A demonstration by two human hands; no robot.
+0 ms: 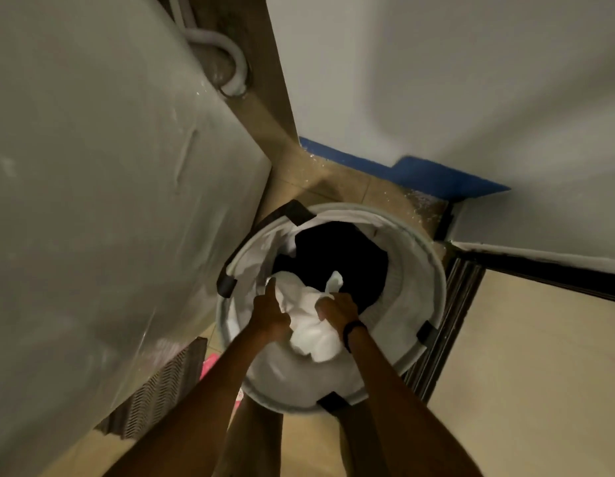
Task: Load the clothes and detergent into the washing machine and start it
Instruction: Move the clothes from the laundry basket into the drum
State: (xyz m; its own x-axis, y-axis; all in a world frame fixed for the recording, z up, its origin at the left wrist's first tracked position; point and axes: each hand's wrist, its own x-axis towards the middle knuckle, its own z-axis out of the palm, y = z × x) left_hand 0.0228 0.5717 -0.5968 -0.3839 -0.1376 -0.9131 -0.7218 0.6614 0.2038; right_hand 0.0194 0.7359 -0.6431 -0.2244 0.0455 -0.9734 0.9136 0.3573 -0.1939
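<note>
A round white laundry basket (426,270) with black straps stands on the floor below me. Inside it lie a black garment (337,256) and a crumpled white cloth (309,325). Both my hands reach into the basket. My left hand (270,313) grips the white cloth at its left side, thumb pointing up. My right hand (338,309) grips the same cloth at its right side, with a corner sticking up above the fingers. A black band sits on my right wrist. The grey side of the washing machine (110,201) fills the left of the view.
A white hose (230,63) loops down behind the machine at the top. White walls with a blue skirting strip (402,170) close the corner behind the basket. A dark door track (447,315) runs along the basket's right. A patterned dark object (161,387) leans under the machine.
</note>
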